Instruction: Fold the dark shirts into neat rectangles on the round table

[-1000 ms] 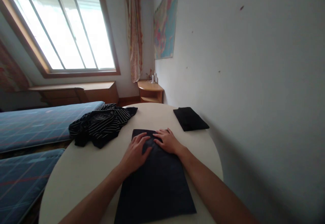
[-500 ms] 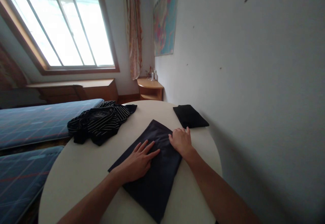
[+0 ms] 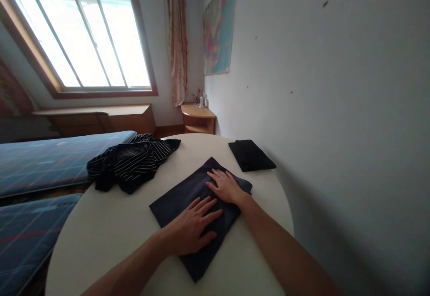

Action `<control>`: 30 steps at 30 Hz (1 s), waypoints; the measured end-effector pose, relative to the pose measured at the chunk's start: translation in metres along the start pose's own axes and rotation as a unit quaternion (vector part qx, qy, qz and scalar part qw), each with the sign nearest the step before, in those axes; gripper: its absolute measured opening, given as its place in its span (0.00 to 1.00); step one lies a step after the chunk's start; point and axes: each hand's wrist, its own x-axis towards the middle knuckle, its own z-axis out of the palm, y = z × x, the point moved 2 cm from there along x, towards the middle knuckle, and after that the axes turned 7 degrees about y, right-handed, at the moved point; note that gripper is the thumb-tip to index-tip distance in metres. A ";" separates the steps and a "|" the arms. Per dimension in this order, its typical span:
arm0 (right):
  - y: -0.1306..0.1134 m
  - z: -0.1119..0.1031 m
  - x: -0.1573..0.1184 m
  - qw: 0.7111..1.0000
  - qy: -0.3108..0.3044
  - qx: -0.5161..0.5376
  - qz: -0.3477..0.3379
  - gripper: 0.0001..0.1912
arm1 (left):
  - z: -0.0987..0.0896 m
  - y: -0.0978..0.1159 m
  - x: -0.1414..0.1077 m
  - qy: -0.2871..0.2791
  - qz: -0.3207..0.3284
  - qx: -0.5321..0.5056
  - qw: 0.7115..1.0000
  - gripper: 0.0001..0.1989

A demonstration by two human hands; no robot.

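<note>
A dark navy folded garment (image 3: pixel 181 198) lies flat on the round white table (image 3: pixel 101 242), its corners pointing toward and away from me. What kind of garment it is, I cannot tell. My left hand (image 3: pixel 193 226) rests palm down on its near middle with the fingers spread. Farther up, my right hand (image 3: pixel 225 186) lies flat on the cloth near its far right side, fingers stretched out. Parts of the cloth under both hands and forearms are hidden.
A folded black cloth (image 3: pixel 251 155) sits at the table's right, close to the wall. At the far left edge lies a crumpled black striped garment (image 3: pixel 137 161). Blue plaid mattresses (image 3: pixel 60 161) adjoin the table on the left; a corner shelf (image 3: pixel 198 111) stands behind it.
The navy garment has turned slightly and shifted, its near corner now farther left. My right hand has left its right edge and moved left onto the cloth, fingers now extended. The left hand slid right.
</note>
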 end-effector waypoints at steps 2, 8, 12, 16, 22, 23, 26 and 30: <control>0.000 -0.003 -0.003 0.999 0.020 -0.024 0.044 0.30 | -0.008 -0.006 0.001 0.009 -0.002 -0.001 1.000 0.25; -0.003 -0.017 -0.009 0.990 0.102 -0.060 0.079 0.25 | -0.010 -0.004 0.008 0.105 -0.051 0.012 0.993 0.18; 0.010 -0.012 -0.003 0.997 0.067 -0.028 0.021 0.27 | 0.009 0.005 0.007 0.043 -0.003 0.015 0.999 0.32; 0.023 -0.002 0.001 0.996 0.018 -0.016 0.089 0.30 | 0.011 0.007 0.005 -0.016 0.036 -0.004 0.999 0.32; 0.028 -0.001 0.002 0.991 0.043 -0.014 0.122 0.31 | -0.001 0.000 0.008 0.036 0.006 -0.027 0.999 0.21; 0.029 -0.002 0.001 0.992 0.048 -0.014 0.119 0.31 | 0.000 -0.004 0.008 0.067 -0.023 -0.012 0.997 0.21; 0.034 -0.007 -0.001 0.988 0.076 -0.029 0.128 0.31 | 0.006 -0.020 0.010 0.127 -0.105 0.033 0.986 0.26; 0.043 -0.022 -0.008 0.976 0.104 -0.067 0.180 0.29 | 0.016 -0.034 0.010 0.084 -0.109 0.040 0.990 0.30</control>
